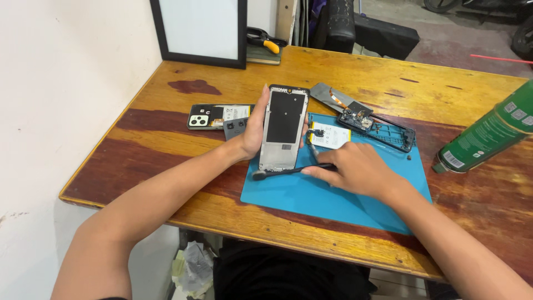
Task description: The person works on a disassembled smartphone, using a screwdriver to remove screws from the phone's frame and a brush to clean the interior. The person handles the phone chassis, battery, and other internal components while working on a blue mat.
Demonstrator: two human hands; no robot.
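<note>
Fingers of left hand (252, 133) are clamping the phone frame (283, 129) upright-tilted over the blue mat (311, 197) to steady it, while right hand (355, 169) fingers are pinching a black brush (288, 171) at its lower edge.

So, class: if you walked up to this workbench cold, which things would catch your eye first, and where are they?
First, the opened phone frame, held up by the left hand over the near-left corner of the blue mat. The right hand holds a dark brush with its head at the frame's lower end. Then the green spray can, lying on the wooden table at the right.
</note>
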